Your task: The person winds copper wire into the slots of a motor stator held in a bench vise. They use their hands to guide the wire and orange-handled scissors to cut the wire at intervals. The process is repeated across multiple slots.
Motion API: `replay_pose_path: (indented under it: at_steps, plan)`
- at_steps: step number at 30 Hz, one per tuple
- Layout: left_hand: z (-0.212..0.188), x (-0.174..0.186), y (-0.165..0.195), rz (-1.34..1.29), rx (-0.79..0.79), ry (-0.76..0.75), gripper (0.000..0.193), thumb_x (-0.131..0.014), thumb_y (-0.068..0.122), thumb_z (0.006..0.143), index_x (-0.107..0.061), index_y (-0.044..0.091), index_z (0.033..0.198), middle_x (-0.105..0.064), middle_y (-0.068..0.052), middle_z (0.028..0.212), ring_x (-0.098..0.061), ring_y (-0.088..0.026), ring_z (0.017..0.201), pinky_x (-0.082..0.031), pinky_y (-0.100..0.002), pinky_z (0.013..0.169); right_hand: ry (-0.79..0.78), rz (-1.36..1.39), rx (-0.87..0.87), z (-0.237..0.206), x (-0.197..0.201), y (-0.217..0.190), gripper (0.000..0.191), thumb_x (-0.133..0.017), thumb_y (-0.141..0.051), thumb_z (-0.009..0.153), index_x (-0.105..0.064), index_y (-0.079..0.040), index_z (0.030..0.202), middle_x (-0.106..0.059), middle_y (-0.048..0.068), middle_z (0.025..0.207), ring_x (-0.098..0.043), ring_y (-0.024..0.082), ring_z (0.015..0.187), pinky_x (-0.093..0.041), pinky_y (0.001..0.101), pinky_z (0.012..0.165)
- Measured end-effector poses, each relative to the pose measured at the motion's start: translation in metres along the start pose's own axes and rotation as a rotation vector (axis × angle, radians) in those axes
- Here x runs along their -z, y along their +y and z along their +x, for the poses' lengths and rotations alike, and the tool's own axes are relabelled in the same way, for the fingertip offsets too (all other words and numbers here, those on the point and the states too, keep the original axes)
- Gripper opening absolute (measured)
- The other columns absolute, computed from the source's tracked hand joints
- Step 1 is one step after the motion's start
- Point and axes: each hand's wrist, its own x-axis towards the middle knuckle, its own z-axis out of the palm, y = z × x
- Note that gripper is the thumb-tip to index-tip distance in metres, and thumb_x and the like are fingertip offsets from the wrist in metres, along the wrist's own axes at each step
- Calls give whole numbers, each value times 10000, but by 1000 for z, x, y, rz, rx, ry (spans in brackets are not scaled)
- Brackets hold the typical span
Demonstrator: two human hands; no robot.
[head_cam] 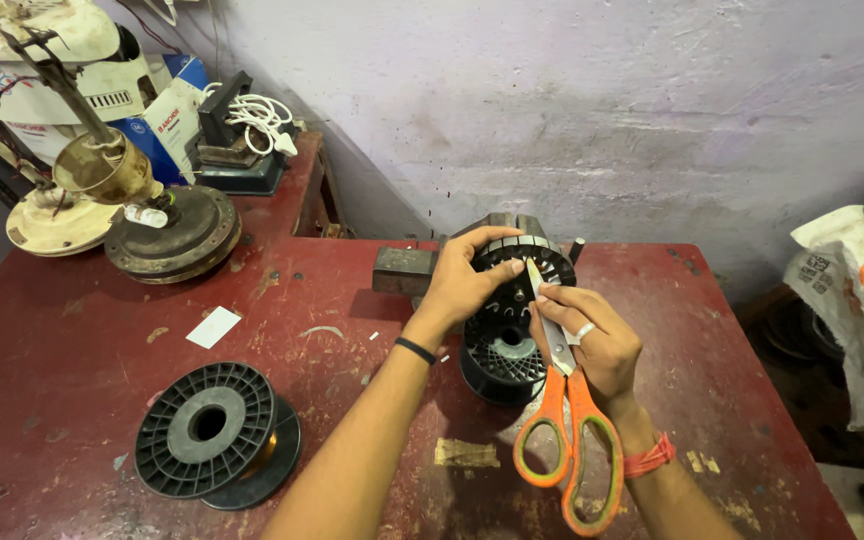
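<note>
Stator [537, 262] partly behind hands – white sack [857, 300] cut off.

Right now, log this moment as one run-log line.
left hand: grips slotted stator core | right hand: holds orange scissors, blades closed, tip at core slots | surface: red table

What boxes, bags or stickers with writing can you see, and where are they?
Cardboard box: back left of the red table, blue and white, boxy.
Sack: far right beside the table, white with orange and black print, crumpled.
Paper slip: flat on the table's left side, small white rectangle, looks blank.
Tape piece: on the table below the left hand, tan strip.
</note>
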Motion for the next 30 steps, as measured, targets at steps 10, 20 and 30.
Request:
replay_pose_path:
  at_steps: [10,20,30]
  plan:
    - [-2,0,4,30,49,33,355,-821,78,807,-736,17,1146,-760,-25,982,-678,-72,864,-581,-264,802,-8,-3,8,4,-5,7,184,-822,61,810,-721,26,960,-734,143,1030,-737,259,925,-598,329,821]
    - [-7,-1,9,-17,72,33,348,-805,82,812,-730,15,1145,-755,-20,965,-678,-67,839,-579,-257,768,-272,1,41,19,9,23,277,-790,67,681,-712,0,938,-738,132,1021,-725,283,912,-582,349,772]
    - [-1,-1,2,-12,75,47,360,-811,87,798,-732,14,1142,-750,-28,951,-669,-72,818,-579,-264,751,-357,59,-15,23,11,35,273,-694,108,718,-711,25,977,-725,128,955,-728,260,855,-588,333,734]
